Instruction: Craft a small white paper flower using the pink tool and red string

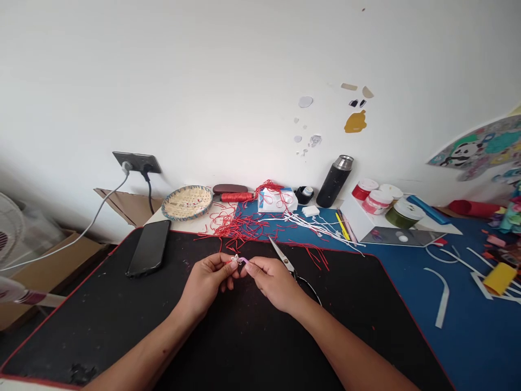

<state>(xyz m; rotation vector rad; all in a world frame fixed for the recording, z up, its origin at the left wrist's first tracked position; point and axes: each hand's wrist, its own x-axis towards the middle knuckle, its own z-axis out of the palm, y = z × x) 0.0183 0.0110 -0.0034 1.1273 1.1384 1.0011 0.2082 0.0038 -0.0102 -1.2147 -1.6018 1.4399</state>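
Over the black mat (134,326), my left hand (205,282) pinches a small white flower-shaped cord knot (236,259) between thumb and fingers. A bit of red shows beside the knot at my left fingertips. Close against it, my right hand (274,282) is closed on a thin purple piece (244,260) whose tip meets the knot; its kind is too small to make out. Scissors (285,258) lie just beyond my right hand, blades pointing away and handles partly hidden by the wrist. Many cut red cords (244,228) are scattered past my fingertips.
A phone (148,248) lies at left near a woven basket (187,203). Along the wall are a red thread spool (237,197), a white box (278,200), white cords (313,224), a black thermos (334,182) and several lidded jars (405,212). White strips (443,298) lie at right.
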